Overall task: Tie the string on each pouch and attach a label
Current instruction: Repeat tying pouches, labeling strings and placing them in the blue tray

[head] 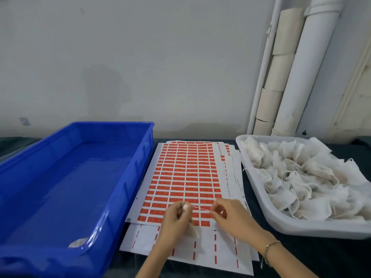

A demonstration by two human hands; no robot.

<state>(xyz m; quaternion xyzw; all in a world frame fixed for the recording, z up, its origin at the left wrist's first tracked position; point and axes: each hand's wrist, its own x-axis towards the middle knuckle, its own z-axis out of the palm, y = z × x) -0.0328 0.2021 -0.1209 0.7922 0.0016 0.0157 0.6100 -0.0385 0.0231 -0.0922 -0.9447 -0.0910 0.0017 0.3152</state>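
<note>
**Fig.** Head view, bench w/ dark cover.

- **Left hand** [175,220]: fingers curled, grips a white pouch [193,232] just below its gathered neck. The pouch body hangs under the palm, above the label sheets.
- **String** [200,208]: thin, runs taut from the pouch neck to the right hand [230,218].
- **Right hand:** thumb & forefinger pinch the string's free end; other fingers loosely bent. Bracelet [271,244] on the wrist.
- **Sheets:** both hands sit over the near end of the top label sheet [186,173], which has orange labels in rows. It lies on a stack of sheets [216,251] w/ only thin red strips left.
- **Left side:** blue tray [70,187], a second pouch [77,242] in its near corner.
- **Right side:** white tray [311,229] w/ a pile of pouches [301,177].
</note>
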